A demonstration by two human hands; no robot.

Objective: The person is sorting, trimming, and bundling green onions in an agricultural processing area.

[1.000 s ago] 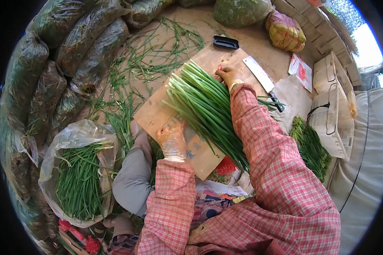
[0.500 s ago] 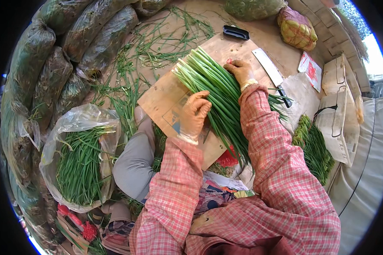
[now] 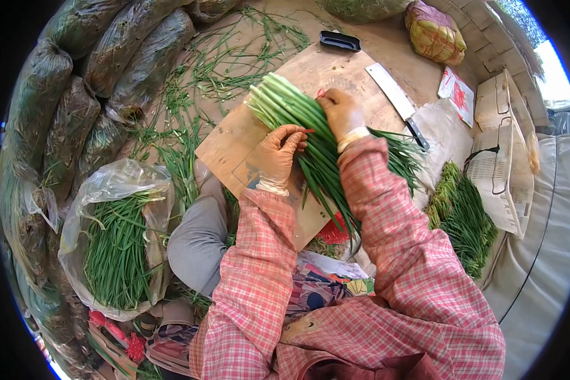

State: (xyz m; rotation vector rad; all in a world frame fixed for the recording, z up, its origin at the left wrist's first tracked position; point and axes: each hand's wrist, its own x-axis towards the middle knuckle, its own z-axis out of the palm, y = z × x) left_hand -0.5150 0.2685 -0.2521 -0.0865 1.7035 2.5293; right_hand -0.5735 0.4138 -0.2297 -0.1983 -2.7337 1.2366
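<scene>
A thick bunch of green stalks [image 3: 291, 104] lies across the wooden board [image 3: 234, 139], pale cut ends toward the upper left. My left hand [image 3: 280, 152], in an orange-tan glove, pinches one end of a thin red tie [image 3: 309, 131] at the near side of the bunch. My right hand [image 3: 341, 113], gloved too, is at the bunch's far side with fingers closed on the red tie, a bit of which shows at the fingertips. The part of the tie under the stalks is hidden.
A cleaver [image 3: 391, 92] and a black tray [image 3: 340, 42] lie on the board's far side. At right are more green bunches [image 3: 465, 218] and a white crate [image 3: 497, 164]. At left stand an open plastic bag of greens [image 3: 117, 253] and several filled sacks [image 3: 38, 107].
The red tie now shows in my left hand, whose fingers have come to the bunch's near side. The right hand has turned at the far side. The whole view has shifted slightly.
</scene>
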